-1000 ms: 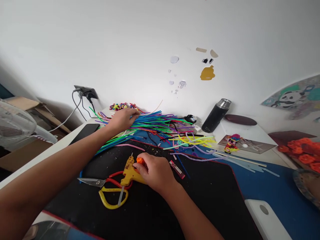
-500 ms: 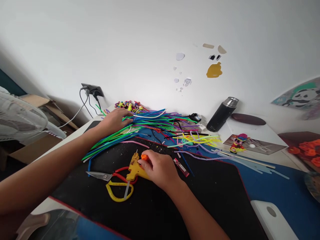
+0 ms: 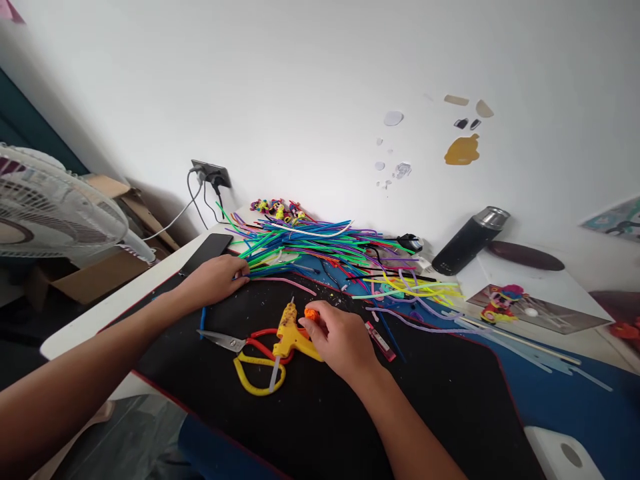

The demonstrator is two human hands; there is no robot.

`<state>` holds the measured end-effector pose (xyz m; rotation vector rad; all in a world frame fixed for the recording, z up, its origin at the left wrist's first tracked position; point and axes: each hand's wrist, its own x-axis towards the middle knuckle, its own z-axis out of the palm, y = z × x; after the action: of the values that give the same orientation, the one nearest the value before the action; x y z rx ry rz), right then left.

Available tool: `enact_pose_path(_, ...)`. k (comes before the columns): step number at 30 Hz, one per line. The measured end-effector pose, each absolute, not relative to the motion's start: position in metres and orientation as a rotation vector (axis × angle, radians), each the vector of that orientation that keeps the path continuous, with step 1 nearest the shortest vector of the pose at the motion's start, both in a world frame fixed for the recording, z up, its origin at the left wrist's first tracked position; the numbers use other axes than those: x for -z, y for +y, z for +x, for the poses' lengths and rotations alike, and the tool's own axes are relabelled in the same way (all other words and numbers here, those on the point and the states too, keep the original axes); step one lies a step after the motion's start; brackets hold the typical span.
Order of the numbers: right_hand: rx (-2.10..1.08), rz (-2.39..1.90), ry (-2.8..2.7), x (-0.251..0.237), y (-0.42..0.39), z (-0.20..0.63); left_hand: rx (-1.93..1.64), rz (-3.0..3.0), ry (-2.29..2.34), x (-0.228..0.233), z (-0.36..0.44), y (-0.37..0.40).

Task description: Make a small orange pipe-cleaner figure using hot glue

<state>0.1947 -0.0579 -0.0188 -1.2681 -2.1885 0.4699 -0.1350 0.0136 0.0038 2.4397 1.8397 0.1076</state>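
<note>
My left hand [image 3: 217,279] is at the left end of a heap of colourful pipe cleaners [image 3: 320,243], its fingers curled on green and blue strands; the exact grip is partly hidden. My right hand [image 3: 345,337] pinches a small orange pipe-cleaner piece [image 3: 311,314] between thumb and fingers. Just left of it a yellow glue gun [image 3: 287,333] lies on the black mat, with a clear glue stick [image 3: 275,375] out of its back. Under the gun lie open scissors [image 3: 260,383] with red and yellow handles, blades pointing left.
A black phone [image 3: 207,253] lies at the left of the desk. Small pipe-cleaner figures [image 3: 280,210] sit behind the heap. A black flask [image 3: 470,240] leans at the back right, near another figure [image 3: 501,305]. A fan [image 3: 65,207] stands left; a white device [image 3: 565,453] lies lower right.
My left hand has come down from the top of the heap to the strands' left end, uncovering the phone. My right hand keeps the orange piece. The view has turned left.
</note>
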Motion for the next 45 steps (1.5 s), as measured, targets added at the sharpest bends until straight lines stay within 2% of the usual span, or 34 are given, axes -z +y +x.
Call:
enact_pose_path(7, -0.436, -1.222, -2.189, 0.019, -0.057, 0.195, -0.214, 2.336, 1.828, -0.035, -0.129, -0.003)
enact_pose_path(14, -0.428, -1.198, -2.196, 0.022, -0.057, 0.196, -0.254, 2.246, 1.889, -0.04, -0.132, -0.003)
enact_pose_path(18, -0.43, -1.201, -2.201, 0.024, -0.057, 0.196, -0.27, 2.229, 1.839, -0.037, -0.137, -0.001)
enact_pose_path(26, -0.417, -1.235, -2.233, 0.024, -0.058, 0.195, -0.045, 2.347, 1.709, -0.003, -0.134, -0.007)
enact_pose_path(31, -0.416, -1.23, -2.247, 0.025, -0.059, 0.194, -0.152, 2.393, 1.702, -0.005, -0.138, -0.01)
enact_pose_path(40, -0.426, -1.223, -2.249, 0.026, -0.059, 0.194, -0.456, 2.176, 2.069, -0.028, -0.155, 0.004)
enact_pose_path(45, -0.408, -1.233, -2.244, 0.024, -0.059, 0.194, -0.211, 2.194, 2.225, -0.012, -0.162, 0.02)
